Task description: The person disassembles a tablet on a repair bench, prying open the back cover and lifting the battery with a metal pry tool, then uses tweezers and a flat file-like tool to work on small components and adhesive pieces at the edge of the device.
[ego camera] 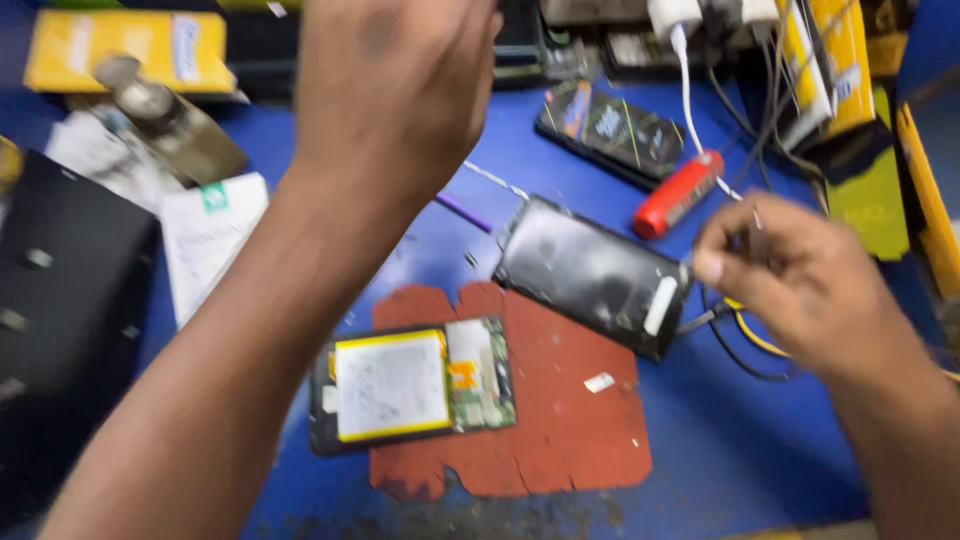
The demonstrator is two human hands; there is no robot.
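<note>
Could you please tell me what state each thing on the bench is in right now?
Opened phone: back off, battery and board showing.
Black panel: flat, overhanging the red mat.
Red cylinder: on its side.
Left hand: raised, blurred.
Right hand: pinching a thin tool beside the panel.

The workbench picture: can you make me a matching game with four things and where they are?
Things:
1. opened phone
2. red cylinder
3. black cover
4. yellow box

Places:
A. far left corner of the blue table
B. beside the white cable
C. half on the red mat's top edge, near the right hand
D. on the red mat's left side, below the raised left hand

Pairs: 1-D, 2-B, 3-C, 4-A
</note>
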